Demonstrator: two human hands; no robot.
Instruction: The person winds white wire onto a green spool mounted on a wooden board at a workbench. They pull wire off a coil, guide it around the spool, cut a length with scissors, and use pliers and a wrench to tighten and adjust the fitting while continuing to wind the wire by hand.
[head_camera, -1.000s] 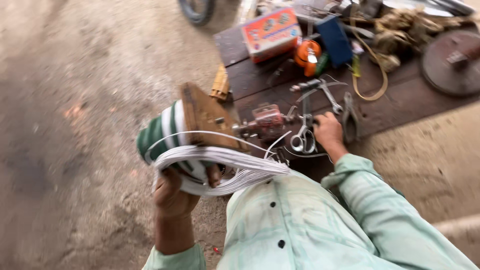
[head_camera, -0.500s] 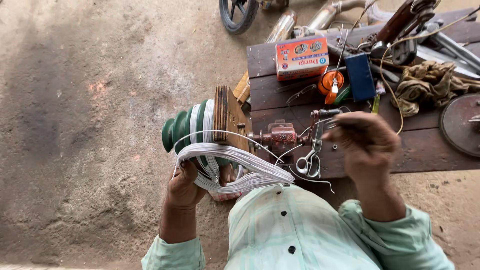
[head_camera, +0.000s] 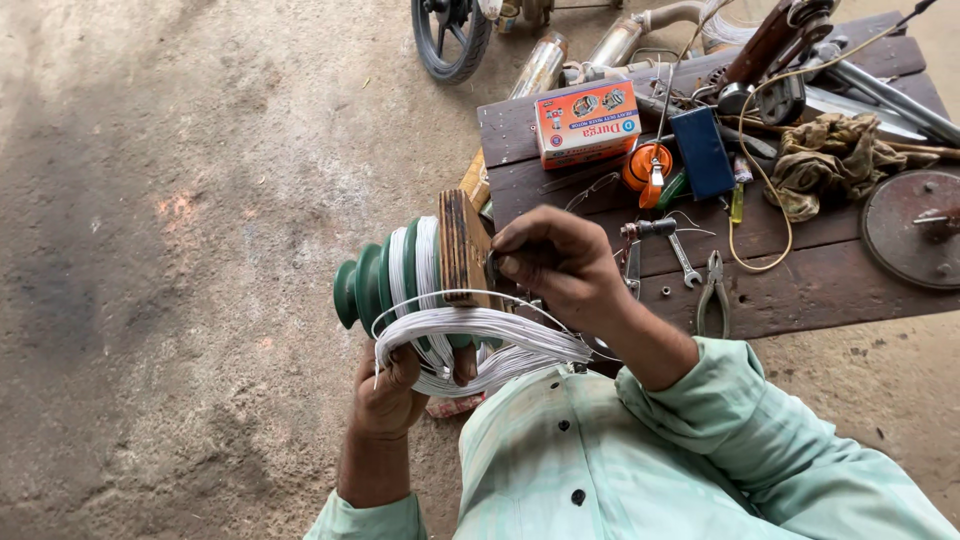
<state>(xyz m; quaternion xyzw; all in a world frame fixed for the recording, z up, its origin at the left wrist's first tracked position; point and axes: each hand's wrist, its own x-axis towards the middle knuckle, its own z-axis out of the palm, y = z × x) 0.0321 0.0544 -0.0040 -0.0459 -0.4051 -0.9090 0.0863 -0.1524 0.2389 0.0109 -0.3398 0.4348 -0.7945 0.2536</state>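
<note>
We see the left hand (head_camera: 395, 385) clasping white wire loops (head_camera: 480, 335) under the green stepped former (head_camera: 385, 285), axis lying sideways; our right hand (head_camera: 555, 262) pinches its wooden end plate (head_camera: 462, 250), off the worktop's (head_camera: 800, 290) front-left corner.

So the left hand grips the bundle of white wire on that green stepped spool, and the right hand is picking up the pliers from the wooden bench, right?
Not quite. The head view shows the left hand gripping the white wire on the green stepped spool, but the right hand is not on the pliers. They lie untouched on the wooden bench; the right hand is pinched at the spool's wooden end plate.
</note>
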